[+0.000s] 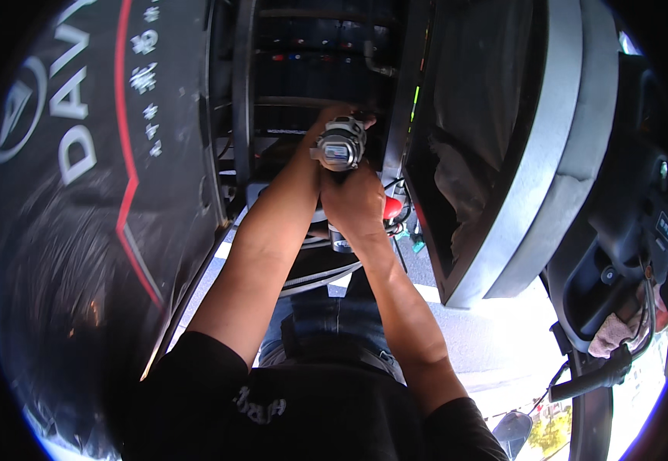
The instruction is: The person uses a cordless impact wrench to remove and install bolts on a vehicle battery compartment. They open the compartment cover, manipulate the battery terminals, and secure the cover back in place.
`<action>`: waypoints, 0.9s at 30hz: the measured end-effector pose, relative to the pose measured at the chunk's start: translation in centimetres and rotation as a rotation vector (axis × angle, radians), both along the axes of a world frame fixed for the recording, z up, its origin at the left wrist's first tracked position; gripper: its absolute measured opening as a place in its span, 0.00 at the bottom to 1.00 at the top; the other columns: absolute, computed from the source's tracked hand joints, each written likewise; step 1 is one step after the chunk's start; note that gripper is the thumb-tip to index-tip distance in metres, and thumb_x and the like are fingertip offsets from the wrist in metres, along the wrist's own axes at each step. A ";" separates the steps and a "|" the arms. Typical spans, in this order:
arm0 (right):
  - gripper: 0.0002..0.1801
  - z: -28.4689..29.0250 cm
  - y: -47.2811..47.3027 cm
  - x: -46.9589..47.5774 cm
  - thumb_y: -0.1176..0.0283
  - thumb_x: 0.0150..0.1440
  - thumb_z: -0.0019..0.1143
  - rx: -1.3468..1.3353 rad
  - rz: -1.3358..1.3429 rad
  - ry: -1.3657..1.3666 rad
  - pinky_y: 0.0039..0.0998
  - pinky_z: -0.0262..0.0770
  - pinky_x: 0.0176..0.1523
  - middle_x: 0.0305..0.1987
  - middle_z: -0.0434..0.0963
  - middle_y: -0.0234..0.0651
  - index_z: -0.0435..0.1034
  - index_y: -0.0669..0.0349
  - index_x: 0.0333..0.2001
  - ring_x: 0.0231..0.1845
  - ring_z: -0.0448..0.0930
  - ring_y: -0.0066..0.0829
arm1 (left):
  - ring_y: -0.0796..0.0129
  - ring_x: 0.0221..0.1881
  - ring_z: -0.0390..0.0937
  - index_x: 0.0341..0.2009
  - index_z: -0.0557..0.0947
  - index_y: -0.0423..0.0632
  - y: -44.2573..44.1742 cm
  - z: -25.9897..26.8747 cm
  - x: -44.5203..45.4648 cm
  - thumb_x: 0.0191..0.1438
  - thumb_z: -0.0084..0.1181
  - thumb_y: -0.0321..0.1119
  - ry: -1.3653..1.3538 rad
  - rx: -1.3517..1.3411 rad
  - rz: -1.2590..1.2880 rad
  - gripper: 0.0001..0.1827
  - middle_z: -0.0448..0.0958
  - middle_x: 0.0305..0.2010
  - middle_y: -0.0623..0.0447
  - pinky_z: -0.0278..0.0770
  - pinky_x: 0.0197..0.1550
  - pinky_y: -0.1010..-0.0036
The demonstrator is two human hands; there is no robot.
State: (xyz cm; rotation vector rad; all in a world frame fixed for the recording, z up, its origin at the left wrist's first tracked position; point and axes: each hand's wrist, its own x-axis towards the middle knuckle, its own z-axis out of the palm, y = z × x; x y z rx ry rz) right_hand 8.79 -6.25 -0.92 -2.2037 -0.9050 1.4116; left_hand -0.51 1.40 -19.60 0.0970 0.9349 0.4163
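Observation:
My right hand (354, 199) is wrapped around the handle of a grey cordless power tool (340, 148). The tool's rear end faces me and bears a label. Below my fist shows its dark cylindrical base (341, 241). My left hand (342, 112) reaches past the tool into a dark frame compartment (322, 80), and the tool's head covers much of it. Some of its fingertips show at the right of the tool; whether they grip anything is hidden. The tool's working end is also out of sight.
A scuffed black panel (155, 248) with lettering stands close on the left. On the right is a metal-edged panel (541, 173), with a handlebar (593, 374) and a mirror (512, 432) beyond. Upright metal bars (244, 80) flank the compartment. A red object (392, 207) and cables (322, 278) lie near my right hand.

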 end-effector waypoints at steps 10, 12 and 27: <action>0.24 -6.5 3.1 1.0 0.58 0.60 0.62 -0.141 -0.124 -0.008 0.44 0.79 0.56 0.47 0.83 0.57 0.76 0.68 0.50 0.53 0.83 0.56 | 0.49 0.39 0.85 0.44 0.81 0.33 1.3 -10.5 1.5 0.62 0.55 0.40 -0.076 -0.204 -0.085 0.19 0.82 0.42 0.36 0.89 0.35 0.59; 0.24 -7.0 3.3 1.1 0.58 0.60 0.62 -0.159 -0.146 0.001 0.44 0.79 0.56 0.47 0.83 0.57 0.76 0.68 0.50 0.53 0.83 0.56 | 0.48 0.36 0.85 0.42 0.81 0.34 1.6 -11.9 1.2 0.62 0.54 0.39 -0.094 -0.242 -0.112 0.18 0.83 0.39 0.36 0.89 0.35 0.58; 0.26 -9.4 3.6 1.0 0.57 0.58 0.62 -0.218 -0.154 -0.046 0.45 0.79 0.58 0.48 0.82 0.61 0.76 0.69 0.50 0.53 0.82 0.58 | 0.49 0.32 0.85 0.42 0.83 0.41 1.9 -13.7 1.5 0.62 0.56 0.43 -0.056 -0.334 -0.147 0.17 0.84 0.36 0.40 0.89 0.31 0.60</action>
